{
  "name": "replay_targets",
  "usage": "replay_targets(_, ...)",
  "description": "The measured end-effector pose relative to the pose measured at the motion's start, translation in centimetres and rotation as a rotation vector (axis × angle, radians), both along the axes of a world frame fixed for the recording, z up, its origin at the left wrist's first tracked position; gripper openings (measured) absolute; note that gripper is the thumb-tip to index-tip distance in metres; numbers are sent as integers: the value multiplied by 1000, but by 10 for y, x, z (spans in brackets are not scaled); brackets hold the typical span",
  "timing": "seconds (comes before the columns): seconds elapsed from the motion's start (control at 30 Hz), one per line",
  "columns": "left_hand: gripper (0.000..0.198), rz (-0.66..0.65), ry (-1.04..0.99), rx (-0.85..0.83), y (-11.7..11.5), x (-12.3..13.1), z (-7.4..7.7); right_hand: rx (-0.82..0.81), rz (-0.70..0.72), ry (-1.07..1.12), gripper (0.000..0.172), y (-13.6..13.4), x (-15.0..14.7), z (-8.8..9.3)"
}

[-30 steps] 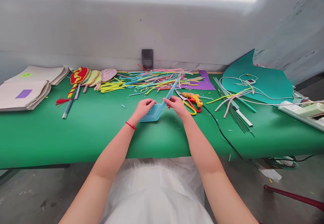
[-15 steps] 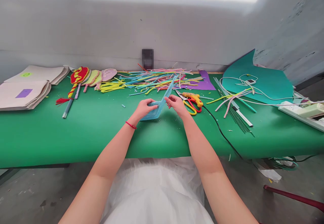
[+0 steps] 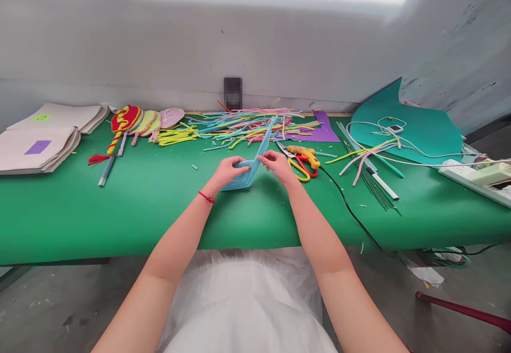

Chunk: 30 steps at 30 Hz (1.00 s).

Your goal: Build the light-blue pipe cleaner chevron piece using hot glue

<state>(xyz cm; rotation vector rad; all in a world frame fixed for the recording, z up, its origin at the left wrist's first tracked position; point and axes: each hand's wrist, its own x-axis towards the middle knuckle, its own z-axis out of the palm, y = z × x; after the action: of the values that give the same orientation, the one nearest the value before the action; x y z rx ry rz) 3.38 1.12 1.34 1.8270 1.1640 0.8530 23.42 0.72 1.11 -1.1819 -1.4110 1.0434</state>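
Between my hands is a light blue bent piece of pipe cleaners, its strips lying side by side with a sharp corner at the lower right. My left hand grips its left part, thumb on top. With pinched fingers, my right hand holds the arm that slants up and away to the right. Just right of that hand lie a yellow glue gun and scissors with red and yellow handles. Behind the blue piece spreads a heap of coloured pipe cleaners.
Stacked paper booklets and several fan-shaped pipe-cleaner pieces lie on the left of the green table. To the right are thin green wires, a teal sheet, white cables and a power strip. The glue gun's black cord runs over the front edge.
My right hand has shifted slightly left along the slanting arm of the blue piece, whose tip leans a little further left. My left hand keeps its place.
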Motion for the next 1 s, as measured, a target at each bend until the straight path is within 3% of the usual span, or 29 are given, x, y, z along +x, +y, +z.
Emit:
replay_targets(0.47, 31, -35, 25, 1, -1, 0, 1, -14, 18, 37, 43, -1, 0, 0)
replay_targets(0.73, 28, -30, 33, 25, -3, 2, 1, -66, 104, 89, 48, -4, -4, 0)
replay_targets(0.8, 29, 51, -53, 66, -1, 3, 2, -50, 85, 129, 46, -3, -4, 0)
replay_targets(0.93, 33, 367, -304, 189, 7, -1, 4, 0, -53, 291, 43, 1, -2, 1)
replay_targets(1.0, 35, 454, -422, 147, 12, -4, 3, 27, -143, 387, 42, 4, -1, 2)
